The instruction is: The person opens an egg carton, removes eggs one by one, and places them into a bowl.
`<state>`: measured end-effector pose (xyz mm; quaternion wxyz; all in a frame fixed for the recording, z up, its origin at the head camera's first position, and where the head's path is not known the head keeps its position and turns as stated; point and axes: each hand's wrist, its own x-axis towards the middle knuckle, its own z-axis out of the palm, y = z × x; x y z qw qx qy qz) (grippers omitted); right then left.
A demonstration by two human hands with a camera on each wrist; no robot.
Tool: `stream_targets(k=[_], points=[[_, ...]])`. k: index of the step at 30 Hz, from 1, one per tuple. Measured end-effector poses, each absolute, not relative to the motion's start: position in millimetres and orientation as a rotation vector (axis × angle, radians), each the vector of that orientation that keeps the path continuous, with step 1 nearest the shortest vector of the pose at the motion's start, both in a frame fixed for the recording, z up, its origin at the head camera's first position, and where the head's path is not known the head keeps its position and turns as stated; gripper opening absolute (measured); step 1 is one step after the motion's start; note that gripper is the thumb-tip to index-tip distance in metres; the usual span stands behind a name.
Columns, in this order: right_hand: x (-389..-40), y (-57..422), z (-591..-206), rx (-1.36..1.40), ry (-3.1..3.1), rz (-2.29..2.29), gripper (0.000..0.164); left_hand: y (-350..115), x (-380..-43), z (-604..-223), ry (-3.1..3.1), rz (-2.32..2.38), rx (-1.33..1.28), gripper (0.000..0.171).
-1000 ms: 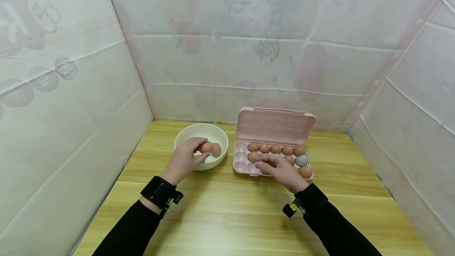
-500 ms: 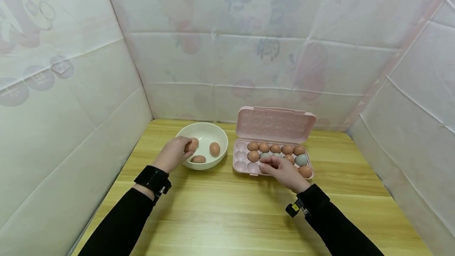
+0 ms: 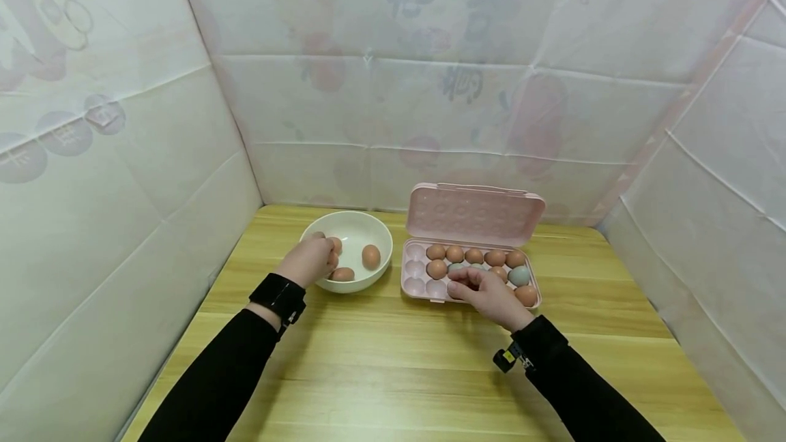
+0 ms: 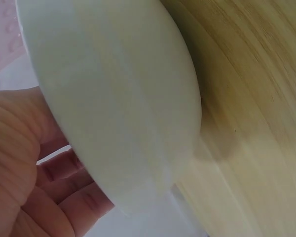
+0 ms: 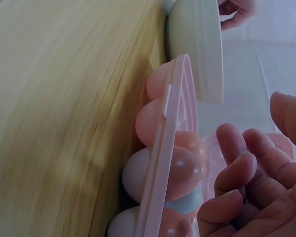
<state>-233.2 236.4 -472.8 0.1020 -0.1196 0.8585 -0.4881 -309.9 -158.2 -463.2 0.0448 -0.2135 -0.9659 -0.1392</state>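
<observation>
My left hand [image 3: 310, 259] reaches over the left rim of a cream bowl [image 3: 383, 271], fingers curled inside it. Brown eggs lie in the bowl: one egg [image 3: 370, 257] at the right, another egg [image 3: 342, 274] near the front, and a third egg [image 3: 336, 244] partly behind my hand. In the left wrist view the bowl wall hides my fingertips [image 4: 84, 202], so I cannot tell whether they grip an egg. My right hand [image 3: 488, 295] hovers over the front of a pink egg box [image 3: 437, 290], thumb apart from loosely bent fingers, nothing between them.
The box lid [image 3: 473, 213] stands raised at the back. Rows of brown eggs and a few pale blue eggs [image 3: 519, 275] sit in its cups. Box and bowl stand side by side on a wooden table [image 3: 399, 360]; white sheets [image 3: 368, 108] hang around its back and sides.
My left hand has moved from mid-bowl to its left side, its fingers now turned down by the rim. Eggs in the bowl have come into view. My right hand stays almost still.
</observation>
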Motion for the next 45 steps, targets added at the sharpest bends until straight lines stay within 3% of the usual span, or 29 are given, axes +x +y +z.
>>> stream_targets(k=[14,34,45], points=[[-233,231,-472,-0.466,2.727,-1.273,0.03,-150,-316,-463,-3.035,-0.35,-0.599,0.027],[-237,228,-470,-0.557,2.906,-1.054,0.025,-147,-312,-457,-3.095,-0.343,-0.574,0.022],[-244,220,-457,-0.542,2.952,-0.964,0.03,-145,-313,-458,-3.044,-0.287,-0.607,0.032]])
